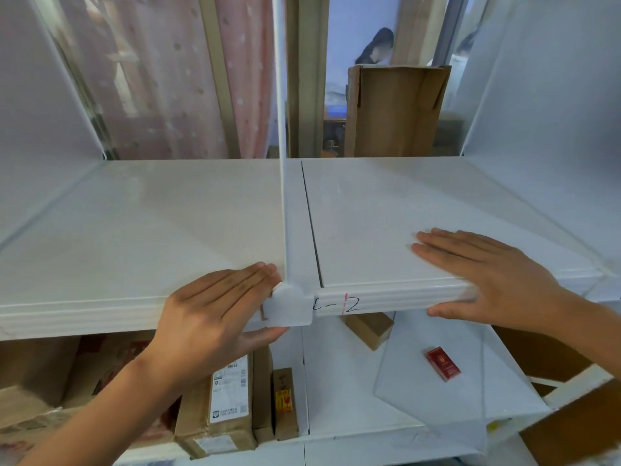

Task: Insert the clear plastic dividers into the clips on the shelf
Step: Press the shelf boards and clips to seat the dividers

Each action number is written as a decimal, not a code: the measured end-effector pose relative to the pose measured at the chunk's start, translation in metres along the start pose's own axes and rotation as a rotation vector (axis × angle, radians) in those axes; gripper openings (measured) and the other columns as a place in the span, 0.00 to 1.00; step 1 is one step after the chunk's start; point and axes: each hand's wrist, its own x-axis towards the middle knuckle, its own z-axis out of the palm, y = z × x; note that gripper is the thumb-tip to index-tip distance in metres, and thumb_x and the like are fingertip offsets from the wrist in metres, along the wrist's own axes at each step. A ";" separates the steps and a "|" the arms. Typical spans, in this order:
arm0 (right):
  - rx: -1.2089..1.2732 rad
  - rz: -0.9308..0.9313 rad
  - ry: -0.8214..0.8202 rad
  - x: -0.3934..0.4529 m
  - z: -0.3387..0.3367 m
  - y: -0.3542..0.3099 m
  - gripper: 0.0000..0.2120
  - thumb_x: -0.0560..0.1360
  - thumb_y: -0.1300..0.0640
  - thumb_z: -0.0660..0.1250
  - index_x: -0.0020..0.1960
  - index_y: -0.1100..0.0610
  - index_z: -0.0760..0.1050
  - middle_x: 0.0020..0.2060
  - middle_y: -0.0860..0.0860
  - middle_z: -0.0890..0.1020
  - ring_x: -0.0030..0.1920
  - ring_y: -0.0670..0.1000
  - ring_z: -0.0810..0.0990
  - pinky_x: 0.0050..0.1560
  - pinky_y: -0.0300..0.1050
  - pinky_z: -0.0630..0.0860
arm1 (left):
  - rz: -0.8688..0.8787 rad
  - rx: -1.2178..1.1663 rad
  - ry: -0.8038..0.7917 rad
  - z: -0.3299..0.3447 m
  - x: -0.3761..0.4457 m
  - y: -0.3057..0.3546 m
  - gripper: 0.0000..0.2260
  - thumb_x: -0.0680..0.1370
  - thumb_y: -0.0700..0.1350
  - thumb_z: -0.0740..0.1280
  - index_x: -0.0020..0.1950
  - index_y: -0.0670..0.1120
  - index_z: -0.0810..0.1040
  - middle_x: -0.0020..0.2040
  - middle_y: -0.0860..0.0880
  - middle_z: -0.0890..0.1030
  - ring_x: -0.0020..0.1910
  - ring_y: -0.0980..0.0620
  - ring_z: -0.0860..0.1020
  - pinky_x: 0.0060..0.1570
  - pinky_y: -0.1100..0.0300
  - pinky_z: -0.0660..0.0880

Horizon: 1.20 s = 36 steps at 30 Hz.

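A clear plastic divider (281, 129) stands upright, edge-on, down the middle of the white shelf (134, 230). Its front bottom corner sits in a white clip (289, 306) on the shelf's front lip. My left hand (215, 314) lies against the clip from the left, fingers on the shelf top and thumb under the lip. My right hand (487, 277) rests flat on the shelf at the right, thumb under the front edge. Two more clear dividers stand at the far left (43, 105) and far right (544, 105). A loose clear sheet (447, 398) lies on the lower shelf.
Handwritten "1-2" (339, 305) marks the front lip. On the lower shelf there are cardboard boxes (221, 408) at left and a small red box (443, 363) at right. Behind the shelf are pink curtains, an open cardboard box (393, 109) and a person.
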 end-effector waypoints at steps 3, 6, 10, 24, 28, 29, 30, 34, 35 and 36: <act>0.004 -0.006 0.006 0.000 0.000 0.001 0.45 0.73 0.23 0.57 0.82 0.40 0.45 0.81 0.37 0.49 0.80 0.37 0.43 0.76 0.45 0.47 | 0.063 -0.037 -0.075 -0.004 -0.003 -0.010 0.23 0.77 0.55 0.76 0.64 0.40 0.84 0.66 0.45 0.82 0.65 0.52 0.79 0.60 0.52 0.81; -0.002 -0.014 0.005 -0.002 -0.001 0.002 0.44 0.73 0.23 0.55 0.82 0.42 0.47 0.82 0.38 0.50 0.80 0.39 0.46 0.80 0.43 0.45 | 0.102 -0.045 -0.130 -0.007 -0.006 -0.018 0.22 0.79 0.53 0.75 0.69 0.42 0.81 0.70 0.46 0.79 0.69 0.51 0.78 0.63 0.51 0.79; 0.002 -0.020 0.009 -0.001 0.001 -0.001 0.44 0.74 0.23 0.55 0.82 0.44 0.49 0.82 0.40 0.52 0.81 0.41 0.48 0.79 0.37 0.40 | 0.136 -0.041 -0.107 -0.009 -0.006 -0.020 0.23 0.80 0.53 0.74 0.70 0.42 0.79 0.70 0.45 0.79 0.69 0.50 0.79 0.64 0.50 0.79; -0.104 -0.070 0.077 0.003 0.009 0.003 0.43 0.76 0.25 0.52 0.83 0.49 0.51 0.82 0.48 0.57 0.81 0.47 0.52 0.80 0.46 0.48 | 0.256 0.048 -0.025 0.008 0.007 -0.006 0.22 0.82 0.51 0.73 0.69 0.37 0.79 0.67 0.39 0.80 0.67 0.45 0.80 0.63 0.44 0.78; -0.122 -0.073 0.088 0.002 0.013 0.000 0.44 0.76 0.25 0.52 0.83 0.50 0.50 0.82 0.49 0.56 0.81 0.46 0.51 0.80 0.44 0.47 | 0.268 0.045 -0.049 0.006 0.007 -0.008 0.21 0.83 0.51 0.72 0.68 0.37 0.80 0.67 0.39 0.81 0.66 0.45 0.81 0.65 0.45 0.77; -0.121 -0.075 0.102 0.002 0.013 0.000 0.44 0.76 0.26 0.53 0.83 0.50 0.51 0.82 0.49 0.57 0.81 0.46 0.52 0.79 0.45 0.49 | 0.270 0.045 -0.043 0.005 0.008 -0.008 0.22 0.82 0.51 0.72 0.68 0.37 0.80 0.67 0.39 0.81 0.66 0.44 0.81 0.64 0.46 0.79; -0.123 -0.086 0.120 0.002 0.014 -0.001 0.44 0.75 0.26 0.55 0.83 0.50 0.52 0.81 0.49 0.58 0.81 0.47 0.54 0.79 0.47 0.52 | 0.271 0.041 -0.041 0.004 0.008 -0.008 0.22 0.82 0.52 0.73 0.68 0.37 0.80 0.67 0.39 0.81 0.66 0.45 0.81 0.63 0.46 0.80; -0.134 -0.128 0.213 0.004 0.016 -0.002 0.45 0.74 0.29 0.62 0.81 0.53 0.57 0.81 0.51 0.62 0.80 0.49 0.59 0.77 0.50 0.59 | 0.268 0.038 -0.023 0.002 0.008 -0.008 0.23 0.81 0.52 0.74 0.68 0.36 0.80 0.66 0.40 0.81 0.66 0.45 0.82 0.58 0.48 0.83; -0.139 -0.138 0.229 0.004 0.017 -0.002 0.45 0.74 0.30 0.63 0.81 0.54 0.58 0.80 0.51 0.62 0.80 0.50 0.60 0.76 0.51 0.60 | 0.266 0.039 -0.025 0.002 0.007 -0.008 0.23 0.81 0.52 0.74 0.68 0.36 0.80 0.66 0.40 0.82 0.66 0.45 0.82 0.58 0.48 0.83; -0.142 -0.143 0.247 0.004 0.018 -0.003 0.44 0.73 0.31 0.64 0.81 0.55 0.59 0.80 0.51 0.63 0.79 0.51 0.62 0.75 0.52 0.62 | 0.262 0.040 -0.025 0.001 0.007 -0.008 0.23 0.81 0.52 0.74 0.67 0.36 0.80 0.66 0.40 0.82 0.66 0.45 0.82 0.58 0.48 0.83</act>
